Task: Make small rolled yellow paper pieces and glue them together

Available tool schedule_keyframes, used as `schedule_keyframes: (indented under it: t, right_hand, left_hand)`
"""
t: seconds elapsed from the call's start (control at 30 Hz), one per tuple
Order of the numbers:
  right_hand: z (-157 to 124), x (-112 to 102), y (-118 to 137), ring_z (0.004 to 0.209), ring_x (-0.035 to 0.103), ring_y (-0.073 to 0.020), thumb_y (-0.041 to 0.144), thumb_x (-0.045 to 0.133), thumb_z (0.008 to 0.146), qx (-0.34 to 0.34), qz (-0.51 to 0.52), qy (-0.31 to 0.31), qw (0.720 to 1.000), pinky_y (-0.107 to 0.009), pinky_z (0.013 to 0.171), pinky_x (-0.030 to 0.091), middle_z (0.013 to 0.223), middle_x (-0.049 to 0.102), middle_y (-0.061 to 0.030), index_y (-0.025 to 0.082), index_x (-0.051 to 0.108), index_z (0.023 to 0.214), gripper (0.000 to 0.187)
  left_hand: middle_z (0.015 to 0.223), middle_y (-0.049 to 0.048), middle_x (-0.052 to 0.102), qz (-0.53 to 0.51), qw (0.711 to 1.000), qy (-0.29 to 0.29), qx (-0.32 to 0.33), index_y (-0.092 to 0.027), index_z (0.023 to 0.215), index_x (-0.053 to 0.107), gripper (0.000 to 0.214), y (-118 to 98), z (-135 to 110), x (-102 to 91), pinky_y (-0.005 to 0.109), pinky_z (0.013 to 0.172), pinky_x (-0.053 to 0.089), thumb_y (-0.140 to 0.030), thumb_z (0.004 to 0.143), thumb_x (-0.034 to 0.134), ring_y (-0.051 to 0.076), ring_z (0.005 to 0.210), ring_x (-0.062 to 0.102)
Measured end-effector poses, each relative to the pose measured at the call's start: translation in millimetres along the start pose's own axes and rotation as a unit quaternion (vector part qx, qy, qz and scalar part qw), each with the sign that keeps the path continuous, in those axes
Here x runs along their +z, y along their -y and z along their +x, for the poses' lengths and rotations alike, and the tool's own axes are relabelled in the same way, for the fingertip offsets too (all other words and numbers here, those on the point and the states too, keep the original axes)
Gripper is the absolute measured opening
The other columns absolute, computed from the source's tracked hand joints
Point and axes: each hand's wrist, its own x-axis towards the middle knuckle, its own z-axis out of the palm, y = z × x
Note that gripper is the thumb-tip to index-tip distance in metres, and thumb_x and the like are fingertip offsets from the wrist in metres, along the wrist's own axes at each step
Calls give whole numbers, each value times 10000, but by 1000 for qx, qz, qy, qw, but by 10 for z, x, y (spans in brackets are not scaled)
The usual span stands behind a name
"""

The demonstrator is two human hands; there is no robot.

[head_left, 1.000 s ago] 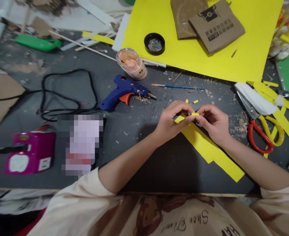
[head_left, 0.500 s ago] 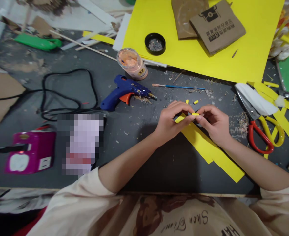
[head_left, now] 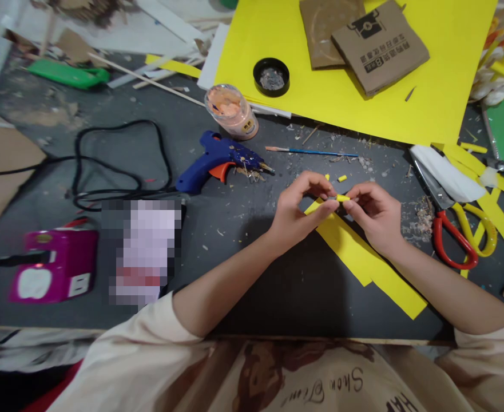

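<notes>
Flanking the hands (head_left: 297, 206) lie scissors (head_left: 442, 199) and a glue gun (head_left: 217, 154).

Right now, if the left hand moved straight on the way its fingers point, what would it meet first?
The left hand would first meet the small yellow roll between the hands, then probably the right hand, though depth is unclear.
</notes>
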Motion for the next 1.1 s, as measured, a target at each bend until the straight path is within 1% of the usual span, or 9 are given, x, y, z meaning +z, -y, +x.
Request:
schedule_keyframes:
  t: [0.13,0.3,0.43,0.5,0.63,0.8,0.87,1.03,1.1]
  right_hand:
    - [-3,-1,6,626,531,-97,281,634,811,-7,4,-6,1000,-244,591,436,732,585,15,215,593,811,78]
    - [3,-2,12,620,522,-90,259,643,804,-10,10,-7,1000,-233,589,436,715,580,22,214,595,803,66]
    - [6,1,3,617,527,-87,264,648,800,-4,14,-12,1000,-232,590,442,719,587,23,209,595,802,77]
    - [4,2,-6,610,526,-83,267,645,802,-9,13,-11,1000,-229,587,442,717,586,28,208,594,805,78]
    - [-1,-1,-18,602,527,-85,290,637,807,-12,0,-7,1000,-230,574,439,707,584,28,206,594,810,94]
    - [-2,-2,-18,616,533,-88,280,635,812,-17,3,-6,1000,-229,578,439,715,586,25,210,599,816,79]
    - [-1,-3,-16,615,530,-83,260,637,811,-19,11,-5,1000,-224,581,439,717,584,27,211,599,816,62]
    - [-3,-2,-15,614,525,-75,228,638,810,-18,26,-3,1000,-215,577,431,719,578,31,209,601,820,43]
    - [-4,0,-14,613,525,-78,229,635,811,-17,24,-4,1000,-218,576,433,717,577,28,206,600,816,42]
  left_hand:
    - [741,-11,561,-16,1000,-21,2,-190,829,496,160,12,-13,-4,215,661,450,-331,902,509,78,681,550]
    - [635,-56,465,-6,1000,8,10,-206,822,417,182,45,-36,10,196,544,374,-344,940,425,57,541,435]
    - [569,-88,334,-60,997,35,-43,-217,828,387,216,79,-59,25,179,466,318,-401,940,400,49,459,330]
    - [568,-91,301,-71,994,46,-73,-214,820,388,243,82,-63,28,167,445,299,-429,932,403,44,447,300]
    - [581,-85,300,-66,993,42,-93,-201,783,399,297,59,-52,25,159,443,306,-465,918,406,38,454,315]
    - [573,-78,297,-79,992,28,-98,-193,727,402,319,31,-39,25,168,429,304,-442,927,401,40,445,296]
    - [551,-76,312,-64,993,19,-94,-188,685,402,348,21,-37,17,174,432,309,-441,924,413,41,442,310]
    - [423,-64,329,-4,997,6,-78,-169,490,346,514,-11,-30,-12,199,410,289,-459,899,455,40,388,337]
    - [430,-59,364,2,997,-7,-75,-165,490,366,500,-18,-21,-10,196,423,308,-436,896,473,40,397,370]
